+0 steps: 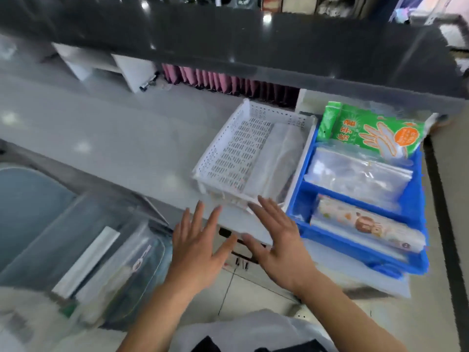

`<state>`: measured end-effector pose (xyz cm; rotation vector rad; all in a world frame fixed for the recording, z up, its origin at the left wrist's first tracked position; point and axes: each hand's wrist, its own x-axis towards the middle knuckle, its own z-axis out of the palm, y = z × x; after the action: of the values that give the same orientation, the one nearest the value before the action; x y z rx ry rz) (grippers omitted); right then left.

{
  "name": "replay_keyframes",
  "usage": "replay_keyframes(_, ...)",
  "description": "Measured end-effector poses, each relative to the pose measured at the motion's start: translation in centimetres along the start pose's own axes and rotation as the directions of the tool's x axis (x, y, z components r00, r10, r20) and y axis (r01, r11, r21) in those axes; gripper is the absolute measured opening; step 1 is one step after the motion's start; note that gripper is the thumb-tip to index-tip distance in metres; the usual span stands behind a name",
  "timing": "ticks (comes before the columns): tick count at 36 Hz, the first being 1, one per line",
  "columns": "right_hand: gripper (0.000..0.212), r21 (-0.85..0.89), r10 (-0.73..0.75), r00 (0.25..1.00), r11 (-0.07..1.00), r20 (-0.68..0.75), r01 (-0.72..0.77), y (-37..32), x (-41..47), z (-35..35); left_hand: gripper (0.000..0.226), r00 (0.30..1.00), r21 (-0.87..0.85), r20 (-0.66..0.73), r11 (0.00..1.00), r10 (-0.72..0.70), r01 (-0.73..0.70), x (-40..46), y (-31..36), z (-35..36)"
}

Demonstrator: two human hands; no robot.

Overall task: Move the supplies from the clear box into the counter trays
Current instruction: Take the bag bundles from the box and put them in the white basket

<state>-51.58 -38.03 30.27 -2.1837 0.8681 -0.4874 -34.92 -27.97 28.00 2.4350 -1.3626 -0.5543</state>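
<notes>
On the bench, a blue tray (416, 212) holding packets sits just right of the white basket (220, 153), whose long side runs away from me. Both my hands, left (200, 252) and right (281, 245), hover flat and empty near its front edge; the clear box (83, 240) lies lower left.

bare forearms, no sleeves; white garment (253, 329) with a dark patch.

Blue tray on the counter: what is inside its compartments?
The blue tray holds green glove packets at the far end, clear zip bags in the middle, and a printed wrapped roll nearest. Anything beneath them is covered.
</notes>
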Motion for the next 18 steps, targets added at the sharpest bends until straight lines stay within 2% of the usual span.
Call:
replay_keyframes(2,0.07,-0.119,0.044,0.983,0.993,0.177,-0.022,-0.3,-0.1,3.7,0.078,0.994,0.016,0.057,0.996,-0.088,0.088,-2.1,-3.8,0.4)
replay_keyframes(7,0.072,-0.183,0.042,0.964,0.983,0.262,0.007,-3.7,1.5,10.4,0.076,0.967,-0.079,0.055,0.964,-0.25,0.254,-7.2,-11.7,0.7)
replay_keyframes(10,0.073,-0.215,0.017,0.919,0.974,0.394,0.074,-6.3,2.4,14.2,0.076,0.941,-0.143,-0.002,0.931,-0.338,0.335,-9.6,-15.6,0.6)
replay_keyframes(15,0.071,-0.222,-0.057,0.84,0.953,0.54,0.208,-9.6,3.3,18.1,0.075,0.843,-0.281,-0.034,0.815,-0.537,0.508,-13.3,-20.0,0.5)
replay_keyframes(18,0.07,-0.209,-0.071,0.806,0.949,0.587,0.235,-10.9,4.8,20.2,0.073,0.779,-0.315,-0.044,0.749,-0.625,0.583,-13.7,-22.1,0.7)
